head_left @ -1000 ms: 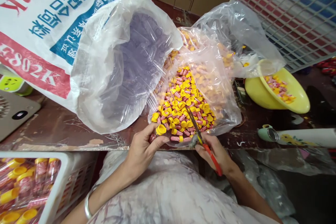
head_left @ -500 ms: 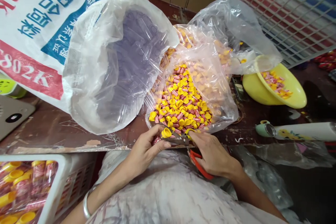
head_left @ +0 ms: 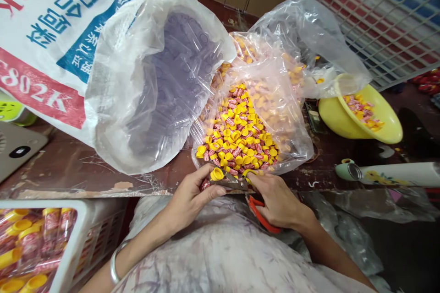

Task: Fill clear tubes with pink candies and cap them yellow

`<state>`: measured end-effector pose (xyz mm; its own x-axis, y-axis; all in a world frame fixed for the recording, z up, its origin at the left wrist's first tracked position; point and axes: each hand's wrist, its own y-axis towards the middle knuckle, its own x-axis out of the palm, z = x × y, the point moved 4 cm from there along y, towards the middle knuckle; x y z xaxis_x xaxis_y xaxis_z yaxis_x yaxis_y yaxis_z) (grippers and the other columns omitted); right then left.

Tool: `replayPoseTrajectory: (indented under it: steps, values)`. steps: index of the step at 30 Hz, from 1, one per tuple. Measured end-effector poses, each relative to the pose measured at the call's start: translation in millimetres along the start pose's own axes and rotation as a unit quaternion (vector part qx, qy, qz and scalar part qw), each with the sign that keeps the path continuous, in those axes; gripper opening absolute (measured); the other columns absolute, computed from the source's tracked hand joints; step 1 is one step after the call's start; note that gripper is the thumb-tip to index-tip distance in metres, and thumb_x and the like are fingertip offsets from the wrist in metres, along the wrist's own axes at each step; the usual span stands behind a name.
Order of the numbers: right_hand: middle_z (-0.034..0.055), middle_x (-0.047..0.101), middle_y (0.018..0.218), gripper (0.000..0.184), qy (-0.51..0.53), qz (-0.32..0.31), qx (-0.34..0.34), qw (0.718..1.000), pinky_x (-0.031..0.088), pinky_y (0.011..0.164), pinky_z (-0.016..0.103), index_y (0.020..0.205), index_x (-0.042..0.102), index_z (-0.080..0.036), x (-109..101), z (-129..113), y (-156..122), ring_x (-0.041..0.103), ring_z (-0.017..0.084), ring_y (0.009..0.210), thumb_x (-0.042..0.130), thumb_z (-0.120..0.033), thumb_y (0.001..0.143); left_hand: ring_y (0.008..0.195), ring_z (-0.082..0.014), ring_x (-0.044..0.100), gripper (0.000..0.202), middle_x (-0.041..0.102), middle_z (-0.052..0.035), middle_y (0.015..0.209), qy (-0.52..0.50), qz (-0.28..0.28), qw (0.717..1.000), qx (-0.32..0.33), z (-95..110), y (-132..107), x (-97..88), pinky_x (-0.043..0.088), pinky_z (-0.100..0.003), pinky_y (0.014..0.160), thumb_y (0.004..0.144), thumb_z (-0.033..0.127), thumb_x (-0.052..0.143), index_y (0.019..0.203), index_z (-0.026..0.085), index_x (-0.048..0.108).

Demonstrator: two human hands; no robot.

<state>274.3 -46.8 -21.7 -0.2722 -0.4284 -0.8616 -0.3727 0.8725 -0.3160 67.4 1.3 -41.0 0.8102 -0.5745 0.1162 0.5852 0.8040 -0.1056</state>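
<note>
In the head view my left hand [head_left: 192, 199] is closed around a small yellow cap [head_left: 216, 174], with a bit of red-and-white patterned material beside it under the fingers. My right hand [head_left: 277, 201] grips scissors [head_left: 239, 185] with an orange-red handle. The blades point left and lie by the yellow cap; whether they touch it I cannot tell. Some yellow shows at the right fingertips, its kind unclear. Just beyond both hands, a clear plastic bag [head_left: 290, 135] holds many yellow caps with red-and-white patterned pieces [head_left: 237, 135].
A white woven sack [head_left: 113, 114] of clear plastic tubes [head_left: 182, 68] lies open at left. A white crate [head_left: 80, 219] holds filled yellow-capped tubes at lower left. At right are a yellow bowl [head_left: 333, 119], a pale bottle [head_left: 402, 173] and a wire rack [head_left: 381, 23].
Both hands and the scissors keep nearly the same pose around the yellow cap. The whole view has shifted slightly.
</note>
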Motion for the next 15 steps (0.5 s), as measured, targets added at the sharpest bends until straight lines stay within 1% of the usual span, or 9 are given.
replayPoseTrajectory:
  steps: [3, 6, 8, 11, 13, 15]
  values:
    - [0.004, 0.059, 0.084, 0.012, 0.013, 0.003, -0.007, 1.0, 0.031, 0.065, 0.032, 0.086, 0.043, -0.023, -1, 0, 0, 0.051, 0.022, 0.073, 0.051, -0.024, 0.078, 0.078, -0.0134, 0.053, 0.023, 0.065, 0.0009, 0.09, -0.004, 0.002, 1.0, 0.009, 1, 0, 0.6, 0.042, -0.02, 0.07, 0.092, 0.034, 0.067, 0.109, 0.019, 0.069]
    - [0.0044, 0.059, 0.085, 0.013, 0.015, -0.003, -0.014, 1.0, 0.03, 0.065, 0.031, 0.086, 0.043, -0.023, -1, 1, 0, 0.051, 0.022, 0.074, 0.052, -0.024, 0.077, 0.072, -0.0123, 0.049, 0.02, 0.062, 0.0019, 0.082, 0.005, 0.011, 1.0, 0.006, 1, -1, 0.5, 0.04, -0.019, 0.065, 0.09, 0.035, 0.068, 0.099, 0.017, 0.07]
    - [0.0049, 0.06, 0.085, 0.013, 0.009, 0.001, -0.011, 1.0, 0.03, 0.065, 0.032, 0.088, 0.044, -0.022, -1, 2, 1, 0.052, 0.022, 0.074, 0.051, -0.024, 0.077, 0.071, -0.012, 0.049, 0.02, 0.062, 0.0021, 0.081, 0.004, 0.015, 1.0, 0.006, 1, -1, 0.4, 0.04, -0.019, 0.064, 0.09, 0.035, 0.069, 0.096, 0.017, 0.069]
    - [0.0047, 0.059, 0.082, 0.009, 0.002, 0.024, -0.004, 1.0, 0.028, 0.065, 0.032, 0.086, 0.043, -0.023, 2, 2, 1, 0.052, 0.022, 0.072, 0.049, -0.025, 0.079, 0.07, -0.0109, 0.05, 0.019, 0.063, 0.003, 0.082, 0.001, 0.023, 1.0, 0.008, 1, 1, 0.1, 0.039, -0.018, 0.064, 0.09, 0.034, 0.068, 0.099, 0.017, 0.069]
    - [0.005, 0.06, 0.08, 0.007, 0.001, 0.042, -0.003, 0.999, 0.028, 0.064, 0.032, 0.084, 0.043, -0.023, 5, 1, 2, 0.052, 0.023, 0.071, 0.048, -0.025, 0.08, 0.066, -0.0098, 0.046, 0.02, 0.061, 0.0043, 0.077, 0.016, 0.043, 0.999, 0.007, 2, 1, -0.7, 0.037, -0.018, 0.06, 0.091, 0.036, 0.067, 0.097, 0.017, 0.069]
    - [0.0051, 0.059, 0.078, 0.005, -0.003, 0.067, -0.002, 0.998, 0.027, 0.063, 0.032, 0.084, 0.043, -0.023, 9, 0, 2, 0.052, 0.023, 0.07, 0.047, -0.025, 0.08, 0.065, -0.0101, 0.046, 0.022, 0.061, 0.0043, 0.075, 0.043, 0.07, 0.997, 0.005, 3, 2, -1.5, 0.036, -0.018, 0.06, 0.091, 0.038, 0.065, 0.094, 0.017, 0.069]
